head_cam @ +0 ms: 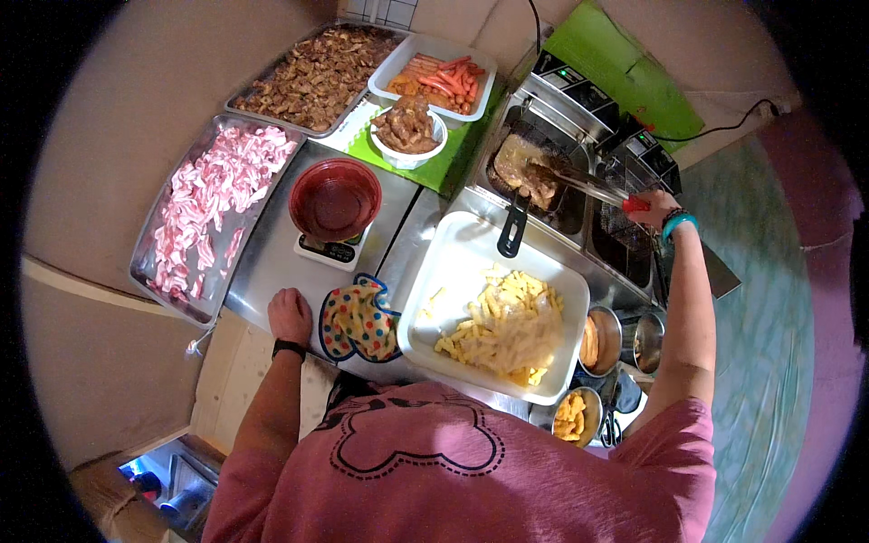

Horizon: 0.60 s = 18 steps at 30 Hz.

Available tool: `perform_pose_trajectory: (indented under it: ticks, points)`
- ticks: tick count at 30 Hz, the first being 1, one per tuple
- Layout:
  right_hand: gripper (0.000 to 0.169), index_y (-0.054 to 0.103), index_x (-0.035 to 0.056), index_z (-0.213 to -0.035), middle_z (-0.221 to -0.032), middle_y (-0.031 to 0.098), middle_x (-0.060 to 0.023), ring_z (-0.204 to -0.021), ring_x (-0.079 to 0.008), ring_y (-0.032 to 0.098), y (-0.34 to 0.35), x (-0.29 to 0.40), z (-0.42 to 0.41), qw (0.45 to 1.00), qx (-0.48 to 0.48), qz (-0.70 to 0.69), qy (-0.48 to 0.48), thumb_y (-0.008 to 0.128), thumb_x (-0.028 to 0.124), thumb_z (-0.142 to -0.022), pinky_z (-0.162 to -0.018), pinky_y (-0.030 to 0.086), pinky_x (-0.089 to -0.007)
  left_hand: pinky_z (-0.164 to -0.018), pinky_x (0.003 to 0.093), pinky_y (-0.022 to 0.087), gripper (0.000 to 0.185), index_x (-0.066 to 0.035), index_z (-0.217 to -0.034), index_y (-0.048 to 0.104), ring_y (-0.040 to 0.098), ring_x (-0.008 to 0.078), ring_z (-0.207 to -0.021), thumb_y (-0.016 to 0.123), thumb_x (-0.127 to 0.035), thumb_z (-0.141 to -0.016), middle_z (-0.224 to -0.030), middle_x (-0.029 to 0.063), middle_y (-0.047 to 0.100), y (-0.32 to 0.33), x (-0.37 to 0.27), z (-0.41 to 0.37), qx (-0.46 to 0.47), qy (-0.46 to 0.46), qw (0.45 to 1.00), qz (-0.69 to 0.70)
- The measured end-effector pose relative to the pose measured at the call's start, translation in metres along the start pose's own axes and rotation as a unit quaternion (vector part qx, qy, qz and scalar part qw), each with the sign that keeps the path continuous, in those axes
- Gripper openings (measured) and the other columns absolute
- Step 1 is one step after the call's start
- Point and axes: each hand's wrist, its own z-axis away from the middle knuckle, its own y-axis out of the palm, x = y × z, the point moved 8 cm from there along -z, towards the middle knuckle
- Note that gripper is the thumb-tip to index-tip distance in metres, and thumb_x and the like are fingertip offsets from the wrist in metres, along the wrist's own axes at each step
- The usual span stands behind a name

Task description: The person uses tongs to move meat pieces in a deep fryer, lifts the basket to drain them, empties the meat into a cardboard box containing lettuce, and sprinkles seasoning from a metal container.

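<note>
My right hand [653, 208] holds metal tongs [592, 184] with red grips, their tips at the browned food [526, 170] in the left well of a deep fryer. A basket with a black handle [512, 232] sits in that well. My left hand [290, 316] rests on the steel counter's front edge, its fingers curled; whether anything is under them cannot be told. Beside it lies a polka-dot cloth mitt [360, 319]. A red bowl [335, 199] stands on a digital kitchen scale [333, 252]. In front of me, a white tub [424, 329] contains French fries [509, 319] and a translucent plastic bag.
At left, a metal tray [146, 237] bears raw sliced meat; behind it another tray [234, 102] holds browned meat pieces. A white tub [489, 81] of sausages and a white bowl [407, 159] of meat stand at the back. Steel bowls [614, 339] with food are right of the fries tub.
</note>
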Motion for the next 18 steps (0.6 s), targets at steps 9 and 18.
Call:
perform_pose_trajectory:
  ticks: [9, 18]
  points:
    - [0.045, 0.056, 0.0159, -0.110, -0.098, 0.061, -0.0139, -0.093, -0.0308, 0.057, 0.078, 0.048, -0.027, 0.991, -0.044, 0.124, 0.014, 0.061, 0.038, -0.071, -0.079, 0.046, -0.0395, -0.066, 0.0419, 0.039, 0.007, -0.005, -0.079, 0.048, 0.050, 0.0322, -0.075, 0.050, -0.011, -0.077, -0.077, 0.0129, 0.051, -0.003, -0.004, -0.001, -0.005, 0.012, 1.000, 0.004]
    - [0.041, 0.062, 0.0064, -0.096, -0.094, 0.062, -0.0150, -0.089, -0.0294, 0.059, 0.054, 0.015, -0.045, 0.994, -0.066, -0.002, 0.085, 0.060, 0.039, -0.072, -0.079, 0.046, -0.0390, -0.065, 0.0408, 0.039, 0.006, -0.005, -0.078, 0.048, 0.050, 0.0314, -0.074, 0.051, -0.010, -0.076, -0.075, 0.0123, 0.050, -0.006, -0.005, -0.001, -0.019, 0.015, 1.000, 0.000]
